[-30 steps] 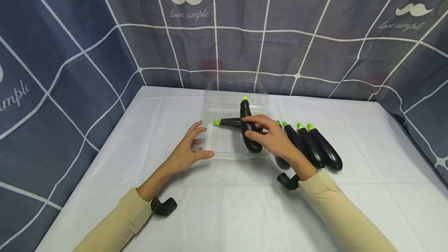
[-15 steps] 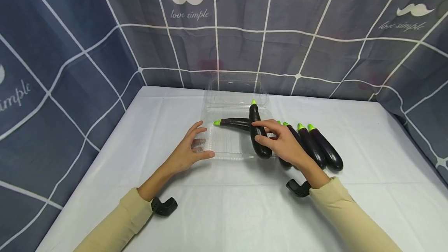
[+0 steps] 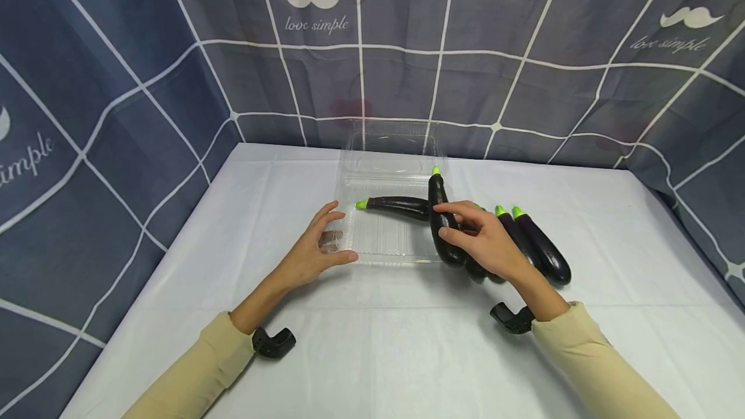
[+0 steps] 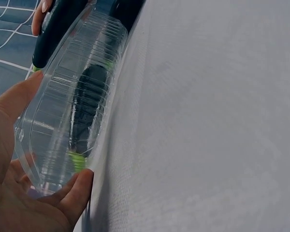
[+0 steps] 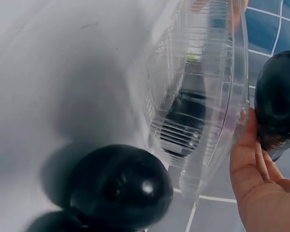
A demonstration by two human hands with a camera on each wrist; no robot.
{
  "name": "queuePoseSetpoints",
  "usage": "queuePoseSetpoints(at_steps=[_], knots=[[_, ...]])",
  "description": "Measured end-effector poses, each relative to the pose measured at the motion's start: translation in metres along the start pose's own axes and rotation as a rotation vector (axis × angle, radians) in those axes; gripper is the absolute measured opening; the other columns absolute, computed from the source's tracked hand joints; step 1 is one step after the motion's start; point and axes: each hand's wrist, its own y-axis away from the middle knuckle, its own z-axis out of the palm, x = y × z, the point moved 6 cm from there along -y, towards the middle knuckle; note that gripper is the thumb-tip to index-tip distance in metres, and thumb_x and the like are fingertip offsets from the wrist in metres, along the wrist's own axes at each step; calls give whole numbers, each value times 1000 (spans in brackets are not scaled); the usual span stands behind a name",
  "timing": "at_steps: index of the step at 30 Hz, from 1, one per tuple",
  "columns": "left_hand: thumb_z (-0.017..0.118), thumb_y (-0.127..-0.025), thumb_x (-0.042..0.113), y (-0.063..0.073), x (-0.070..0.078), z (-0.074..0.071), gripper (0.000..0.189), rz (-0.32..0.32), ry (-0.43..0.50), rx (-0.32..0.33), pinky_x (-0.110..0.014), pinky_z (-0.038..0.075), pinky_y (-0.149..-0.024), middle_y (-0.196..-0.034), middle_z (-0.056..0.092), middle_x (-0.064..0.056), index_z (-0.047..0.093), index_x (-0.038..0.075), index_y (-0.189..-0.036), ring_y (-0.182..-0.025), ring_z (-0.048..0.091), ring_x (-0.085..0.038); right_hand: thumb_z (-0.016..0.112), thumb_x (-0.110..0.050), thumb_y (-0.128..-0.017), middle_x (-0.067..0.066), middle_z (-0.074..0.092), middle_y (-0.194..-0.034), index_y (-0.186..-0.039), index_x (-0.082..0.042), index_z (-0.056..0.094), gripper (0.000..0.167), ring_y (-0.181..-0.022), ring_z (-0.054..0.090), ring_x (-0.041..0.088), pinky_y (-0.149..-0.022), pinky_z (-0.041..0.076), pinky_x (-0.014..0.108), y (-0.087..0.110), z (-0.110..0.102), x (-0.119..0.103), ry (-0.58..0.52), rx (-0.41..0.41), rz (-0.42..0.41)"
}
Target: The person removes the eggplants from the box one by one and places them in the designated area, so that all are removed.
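My right hand (image 3: 489,238) pinches a dark eggplant (image 3: 439,225) between thumb and fingers, its green stem end pointing away. The eggplant is raised over the right side of a clear plastic clamshell container (image 3: 375,238), lid open at the back. Inside lies another eggplant (image 3: 398,206) crosswise, stem to the left. My left hand (image 3: 308,254) holds the container's left end, thumb at the front corner; in the left wrist view its fingers (image 4: 79,193) curl about that end. In the right wrist view the held eggplant (image 5: 280,92) is beside the rim, apart from the one inside.
Several eggplants lie side by side right of the container, the outermost eggplant (image 3: 542,247) fully visible, others partly behind my right hand. A white cloth (image 3: 372,354) covers the table. Grey checked curtains (image 3: 407,83) stand close behind and at both sides.
My right hand has moved the held eggplant rightward, from over the container's middle to its right edge, exposing more of the eggplant inside. My left hand and the container have stayed in place.
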Motion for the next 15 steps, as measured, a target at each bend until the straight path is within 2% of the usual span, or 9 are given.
queuePoseSetpoints(at_steps=[5,11,15], knots=[[85,-80,28,0,0,1,88,-2,0,-2,-51,41,-104,-163,10,3,36,5,-149,-132,42,-36,69,-19,-94,-1,58,-129,-132,-17,64,39,-112,51,23,-79,46,35,5,-5,-1,17,3,-8],[84,-81,27,-1,-2,2,87,7,6,-6,-51,41,-104,-163,10,2,35,5,-150,-132,42,-38,69,-18,-94,0,58,-131,-133,-17,63,39,-116,52,26,-86,45,41,9,-12,2,25,23,3],[84,-82,26,-2,-2,1,86,16,9,-8,-51,41,-104,-163,10,2,36,4,-149,-132,42,-37,69,-17,-94,0,58,-128,-133,-15,63,39,-109,52,23,-83,45,32,12,-17,5,25,34,22]])
